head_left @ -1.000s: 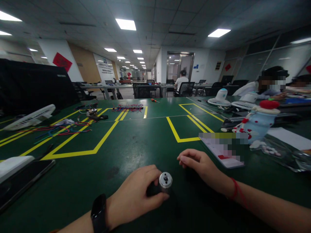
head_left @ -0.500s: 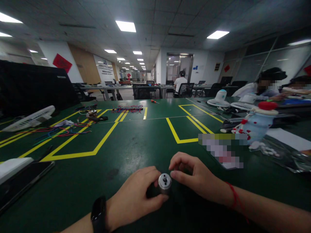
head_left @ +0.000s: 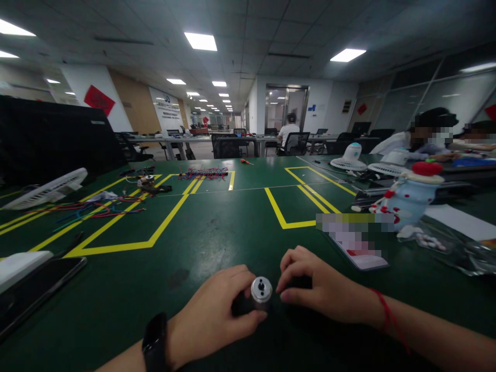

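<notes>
A small silver cylindrical motor [head_left: 261, 290] stands upright above the green table, its round end face up, with a short dark shaft at the centre and small dark holes beside it. My left hand [head_left: 217, 307] grips it from the left, thumb on the near side and fingers behind. Its lower part is in shadow. Just right of the motor, apart from it, is my right hand [head_left: 313, 281]. Its fingers are loosely curled, thumb near the index fingertip, and I see nothing between them.
Yellow tape [head_left: 284, 226] marks the green table [head_left: 217, 222]. Left lie a phone [head_left: 42, 289], loose wires [head_left: 101, 211] and a white fan cover [head_left: 48, 190]. At the right are a blurred phone [head_left: 360, 250], a light-blue bottle [head_left: 416, 199] and plastic bags [head_left: 465, 253]. Co-workers sit beyond.
My right hand has drawn a little right and down, away from the motor. The motor, still in my left hand, has turned or tilted slightly; the holes on its face show more clearly.
</notes>
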A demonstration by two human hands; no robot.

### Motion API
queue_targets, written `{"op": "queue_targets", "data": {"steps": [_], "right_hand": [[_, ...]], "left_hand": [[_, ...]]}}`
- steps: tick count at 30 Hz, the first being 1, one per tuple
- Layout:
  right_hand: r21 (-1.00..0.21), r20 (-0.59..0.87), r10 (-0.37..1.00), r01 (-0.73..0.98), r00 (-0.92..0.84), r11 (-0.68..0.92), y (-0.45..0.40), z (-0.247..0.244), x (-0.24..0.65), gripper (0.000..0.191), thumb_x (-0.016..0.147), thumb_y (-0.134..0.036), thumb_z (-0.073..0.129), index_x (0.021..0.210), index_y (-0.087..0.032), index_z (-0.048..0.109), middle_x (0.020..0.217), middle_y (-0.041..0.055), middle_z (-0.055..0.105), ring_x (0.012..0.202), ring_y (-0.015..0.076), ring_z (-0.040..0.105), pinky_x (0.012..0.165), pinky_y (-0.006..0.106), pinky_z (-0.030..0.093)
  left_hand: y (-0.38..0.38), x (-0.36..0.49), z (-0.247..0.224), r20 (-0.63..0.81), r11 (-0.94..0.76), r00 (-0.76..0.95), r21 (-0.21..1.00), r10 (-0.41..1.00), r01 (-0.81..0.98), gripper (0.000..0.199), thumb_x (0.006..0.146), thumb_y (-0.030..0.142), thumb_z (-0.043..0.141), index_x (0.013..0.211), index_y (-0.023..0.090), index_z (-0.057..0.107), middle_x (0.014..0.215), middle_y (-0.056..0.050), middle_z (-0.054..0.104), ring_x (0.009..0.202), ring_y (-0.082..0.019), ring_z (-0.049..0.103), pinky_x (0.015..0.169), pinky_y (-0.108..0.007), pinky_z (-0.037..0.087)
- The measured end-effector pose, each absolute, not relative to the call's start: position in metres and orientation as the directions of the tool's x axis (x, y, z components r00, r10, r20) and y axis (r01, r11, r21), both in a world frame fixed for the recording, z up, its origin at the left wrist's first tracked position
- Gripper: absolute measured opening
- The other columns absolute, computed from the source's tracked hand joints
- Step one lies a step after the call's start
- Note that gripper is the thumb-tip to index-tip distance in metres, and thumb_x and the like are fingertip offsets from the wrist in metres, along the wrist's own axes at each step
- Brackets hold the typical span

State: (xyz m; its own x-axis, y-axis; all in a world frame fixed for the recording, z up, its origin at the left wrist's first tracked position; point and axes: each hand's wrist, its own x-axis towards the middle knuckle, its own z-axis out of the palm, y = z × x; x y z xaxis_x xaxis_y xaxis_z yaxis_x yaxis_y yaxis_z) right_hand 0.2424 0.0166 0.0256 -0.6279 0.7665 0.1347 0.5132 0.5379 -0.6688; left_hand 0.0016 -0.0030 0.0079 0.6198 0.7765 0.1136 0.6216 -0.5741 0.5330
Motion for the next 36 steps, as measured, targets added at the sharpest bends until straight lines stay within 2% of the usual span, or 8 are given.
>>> {"op": "queue_targets", "data": {"steps": [4,10,14,17,20,23,29,36], "right_hand": [[-0.581,0.007,0.726,0.587,-0.688,0.563,0.021,0.024,0.248,0.01,0.081,-0.033,0.073,0.089,-0.027,0.075,0.101,0.0016,0.06,0.098,0.0211,0.054,0.09,0.04,0.038],[-0.593,0.003,0.694,0.558,-0.72,0.581,0.023,0.027,0.251,0.012,0.081,-0.034,0.072,0.09,-0.027,0.075,0.103,0.0016,0.06,0.1,0.021,0.054,0.092,0.04,0.036],[-0.744,0.014,0.719,0.473,-0.695,0.471,0.03,0.022,0.256,0.023,0.081,-0.037,0.072,0.099,-0.023,0.072,0.102,0.0026,0.061,0.091,0.0183,0.056,0.082,0.033,0.043],[-0.881,0.029,0.829,0.378,-0.559,0.285,0.039,0.014,0.257,0.022,0.085,-0.037,0.066,0.092,-0.016,0.069,0.09,0.0027,0.062,0.077,0.0148,0.056,0.069,0.028,0.043],[-0.913,0.04,0.901,0.351,-0.433,0.209,0.041,0.009,0.257,0.022,0.087,-0.037,0.063,0.086,-0.015,0.066,0.079,0.0012,0.061,0.072,0.0138,0.055,0.064,0.026,0.042],[-0.863,0.047,0.841,0.403,-0.539,0.306,0.038,0.009,0.258,0.019,0.085,-0.034,0.066,0.088,-0.015,0.067,0.083,0.0018,0.062,0.071,0.0137,0.055,0.063,0.026,0.042],[-0.627,0.131,0.673,0.465,-0.728,0.625,0.029,0.017,0.255,0.02,0.068,-0.031,0.082,0.083,-0.021,0.074,0.096,0.002,0.059,0.092,0.0196,0.057,0.086,0.036,0.041],[-0.762,0.384,0.772,0.298,-0.506,0.575,0.018,0.024,0.229,0.012,0.079,-0.027,0.076,0.087,-0.019,0.072,0.093,0.0014,0.054,0.087,0.0144,0.057,0.078,0.028,0.045]], "left_hand": [[-0.003,0.001,0.008,0.115,-0.574,0.62,0.539,0.776,0.617,0.015,0.084,0.029,0.064,0.084,0.019,0.053,0.082,0.001,0.055,0.072,-0.016,0.049,0.062,-0.026,0.033],[-0.003,0.002,0.009,0.103,-0.562,0.613,0.54,0.783,0.627,0.015,0.085,0.029,0.064,0.084,0.019,0.053,0.083,0.001,0.055,0.074,-0.016,0.049,0.064,-0.027,0.034],[-0.003,0.001,0.008,0.102,-0.564,0.616,0.537,0.781,0.627,0.016,0.085,0.03,0.063,0.085,0.019,0.053,0.084,0.001,0.055,0.074,-0.016,0.049,0.064,-0.027,0.034],[-0.004,0.0,0.007,0.107,-0.569,0.62,0.542,0.777,0.618,0.016,0.086,0.03,0.063,0.085,0.019,0.052,0.084,0.001,0.055,0.074,-0.016,0.049,0.064,-0.027,0.034],[-0.005,0.0,0.007,0.109,-0.572,0.625,0.546,0.773,0.612,0.015,0.086,0.029,0.063,0.085,0.019,0.052,0.084,0.001,0.055,0.074,-0.016,0.049,0.064,-0.027,0.034],[-0.004,0.001,0.007,0.109,-0.573,0.624,0.54,0.774,0.617,0.016,0.086,0.029,0.064,0.084,0.019,0.052,0.083,0.001,0.054,0.074,-0.016,0.049,0.063,-0.027,0.033],[-0.003,0.002,0.007,0.103,-0.571,0.624,0.539,0.774,0.619,0.016,0.086,0.03,0.064,0.085,0.019,0.053,0.084,0.002,0.055,0.074,-0.016,0.05,0.063,-0.027,0.033],[-0.002,0.003,0.003,0.118,-0.581,0.625,0.531,0.772,0.617,0.016,0.087,0.033,0.064,0.088,0.019,0.055,0.086,0.001,0.056,0.076,-0.017,0.051,0.067,-0.028,0.036]]}}
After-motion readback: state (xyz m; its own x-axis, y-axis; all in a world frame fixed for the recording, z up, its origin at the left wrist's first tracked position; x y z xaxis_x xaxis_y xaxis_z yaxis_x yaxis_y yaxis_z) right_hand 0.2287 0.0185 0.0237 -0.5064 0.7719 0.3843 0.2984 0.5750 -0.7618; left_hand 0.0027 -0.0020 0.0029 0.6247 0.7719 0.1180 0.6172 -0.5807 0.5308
